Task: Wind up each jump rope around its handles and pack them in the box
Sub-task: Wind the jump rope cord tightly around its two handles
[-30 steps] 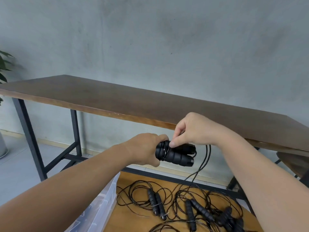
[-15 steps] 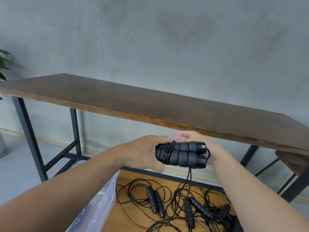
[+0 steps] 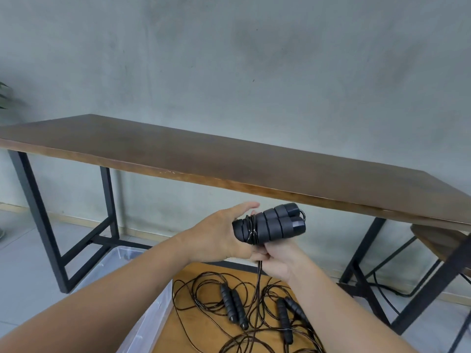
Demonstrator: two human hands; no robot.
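Two black ribbed jump rope handles (image 3: 274, 222) lie side by side in the air, with thin black cord wound round their left end. My left hand (image 3: 219, 235) holds that wound end, its fingers stretched behind the handles. My right hand (image 3: 276, 258) sits under the handles and pinches the cord (image 3: 259, 272), which hangs down to the floor. Other black jump ropes (image 3: 234, 305) lie tangled on a wooden board (image 3: 201, 335) below. The clear plastic box (image 3: 150, 324) stands left of the board, partly hidden by my left arm.
A long dark wooden table (image 3: 229, 159) on black metal legs stands in front of me against a grey wall. A second wooden piece with black legs (image 3: 433, 240) is at the right. A plant leaf (image 3: 3, 95) shows at the far left edge.
My right hand has dropped from beside the handles to underneath them, now pinching the hanging cord. The handles have tilted up at their right end. My left fingers have straightened.
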